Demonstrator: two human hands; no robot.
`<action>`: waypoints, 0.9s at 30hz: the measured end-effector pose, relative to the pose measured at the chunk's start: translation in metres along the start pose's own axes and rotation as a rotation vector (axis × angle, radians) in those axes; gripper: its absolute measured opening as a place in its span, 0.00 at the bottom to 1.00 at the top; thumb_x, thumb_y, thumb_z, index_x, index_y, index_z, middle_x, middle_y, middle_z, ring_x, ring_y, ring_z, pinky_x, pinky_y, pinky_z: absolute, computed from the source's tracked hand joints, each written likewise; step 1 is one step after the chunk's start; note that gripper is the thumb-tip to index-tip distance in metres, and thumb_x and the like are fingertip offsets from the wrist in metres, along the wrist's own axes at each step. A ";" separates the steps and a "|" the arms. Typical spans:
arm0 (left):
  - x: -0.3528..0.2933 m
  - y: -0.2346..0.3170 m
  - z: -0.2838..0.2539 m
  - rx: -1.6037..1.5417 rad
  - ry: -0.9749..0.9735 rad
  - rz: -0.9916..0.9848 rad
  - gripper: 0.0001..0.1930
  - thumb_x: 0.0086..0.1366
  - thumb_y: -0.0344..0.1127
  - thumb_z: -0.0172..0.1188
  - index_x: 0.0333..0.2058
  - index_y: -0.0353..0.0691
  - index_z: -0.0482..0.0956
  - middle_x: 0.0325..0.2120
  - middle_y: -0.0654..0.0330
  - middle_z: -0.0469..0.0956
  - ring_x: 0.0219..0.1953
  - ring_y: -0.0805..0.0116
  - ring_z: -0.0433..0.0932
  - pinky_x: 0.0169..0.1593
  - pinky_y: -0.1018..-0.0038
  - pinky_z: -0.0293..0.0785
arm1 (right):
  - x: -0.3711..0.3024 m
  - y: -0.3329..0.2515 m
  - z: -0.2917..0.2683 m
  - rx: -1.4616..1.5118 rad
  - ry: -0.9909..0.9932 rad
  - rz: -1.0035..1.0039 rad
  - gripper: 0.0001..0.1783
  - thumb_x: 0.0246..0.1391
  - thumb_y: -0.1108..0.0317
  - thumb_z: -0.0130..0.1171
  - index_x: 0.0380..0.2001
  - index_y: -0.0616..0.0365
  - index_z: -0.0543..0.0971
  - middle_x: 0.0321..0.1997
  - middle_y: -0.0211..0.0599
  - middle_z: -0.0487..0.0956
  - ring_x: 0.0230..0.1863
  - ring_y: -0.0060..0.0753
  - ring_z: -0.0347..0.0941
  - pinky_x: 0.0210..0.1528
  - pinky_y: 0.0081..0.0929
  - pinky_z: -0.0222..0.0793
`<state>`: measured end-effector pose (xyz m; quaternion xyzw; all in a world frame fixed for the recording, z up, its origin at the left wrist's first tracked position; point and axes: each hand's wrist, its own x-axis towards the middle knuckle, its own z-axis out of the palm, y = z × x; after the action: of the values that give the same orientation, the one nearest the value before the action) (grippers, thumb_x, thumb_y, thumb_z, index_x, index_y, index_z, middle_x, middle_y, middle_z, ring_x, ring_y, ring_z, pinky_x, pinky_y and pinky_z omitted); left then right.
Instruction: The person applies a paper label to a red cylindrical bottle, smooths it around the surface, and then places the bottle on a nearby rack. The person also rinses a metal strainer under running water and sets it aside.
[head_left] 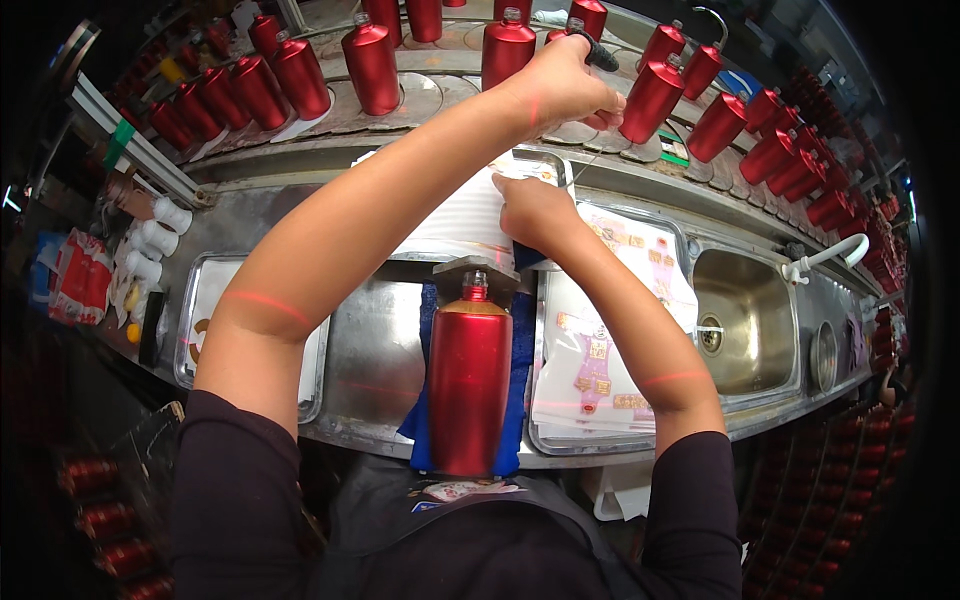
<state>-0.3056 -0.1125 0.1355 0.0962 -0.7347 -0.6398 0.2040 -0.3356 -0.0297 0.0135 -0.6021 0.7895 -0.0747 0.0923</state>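
A red bottle (468, 385) with a bare clear neck lies in front of me on a blue cloth (523, 375), its neck against a grey block (508, 272). Neither hand touches it. My left hand (568, 88) reaches far forward to the conveyor, fingers apart, one in a black cover. Its lower fingertips are close beside a standing red bottle (654, 98); whether they touch it I cannot tell. My right hand (535, 212) is closed above the white sheets (455, 225), under the left forearm. A thin dark line shows beside it; what its fingers hold is hidden.
More red bottles (372, 70) stand along the curved conveyor (437, 92). Right of the bottle lies a metal tray (545, 440) with printed decal sheets (592, 375), then a sink (745, 335) with a white tap (840, 255). Another tray (190, 345) and white spools (165, 225) are left.
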 end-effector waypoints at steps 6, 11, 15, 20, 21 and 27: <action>-0.037 0.032 0.002 0.054 -0.113 0.083 0.21 0.59 0.28 0.65 0.47 0.24 0.67 0.33 0.46 0.81 0.37 0.60 0.84 0.43 0.72 0.83 | -0.114 0.007 -0.070 0.446 0.309 -0.040 0.15 0.48 0.76 0.51 0.37 0.64 0.82 0.27 0.45 0.80 0.28 0.36 0.76 0.37 0.28 0.71; -0.074 0.066 0.026 0.136 -0.301 0.159 0.17 0.61 0.29 0.64 0.45 0.25 0.70 0.34 0.47 0.81 0.37 0.63 0.84 0.42 0.72 0.83 | -0.193 0.009 -0.128 0.941 0.747 0.105 0.19 0.48 0.76 0.51 0.44 0.67 0.79 0.34 0.34 0.78 0.31 0.19 0.72 0.34 0.17 0.68; -0.126 0.094 0.036 0.213 -0.379 0.149 0.24 0.56 0.37 0.63 0.44 0.24 0.66 0.35 0.47 0.78 0.38 0.64 0.80 0.40 0.75 0.78 | -0.203 0.005 -0.133 1.240 0.356 0.059 0.24 0.46 0.72 0.53 0.50 0.70 0.73 0.24 0.26 0.74 0.18 0.10 0.64 0.22 0.08 0.57; -0.202 0.065 0.041 0.285 -0.151 0.057 0.17 0.62 0.28 0.63 0.47 0.30 0.71 0.32 0.56 0.79 0.35 0.71 0.81 0.41 0.76 0.80 | -0.235 -0.006 -0.085 1.438 -0.041 0.126 0.12 0.55 0.66 0.54 0.37 0.65 0.71 0.12 0.23 0.63 0.08 0.12 0.52 0.12 0.13 0.46; -0.224 0.047 0.044 0.284 -0.053 0.029 0.18 0.62 0.27 0.62 0.50 0.33 0.70 0.31 0.59 0.78 0.34 0.74 0.79 0.40 0.78 0.77 | -0.244 -0.010 -0.072 1.478 -0.086 0.150 0.12 0.56 0.66 0.54 0.36 0.65 0.72 0.13 0.23 0.63 0.08 0.12 0.52 0.11 0.13 0.46; -0.359 -0.031 0.085 0.033 0.339 -0.087 0.24 0.63 0.22 0.59 0.57 0.36 0.64 0.32 0.63 0.76 0.33 0.78 0.75 0.39 0.81 0.72 | -0.277 -0.053 0.001 1.388 -0.045 0.236 0.08 0.57 0.67 0.60 0.32 0.63 0.79 0.20 0.21 0.72 0.17 0.10 0.62 0.19 0.09 0.54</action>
<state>-0.0231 0.1032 0.0331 0.2378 -0.6953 -0.6106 0.2953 -0.2140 0.2238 0.0404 -0.3159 0.6174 -0.5383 0.4788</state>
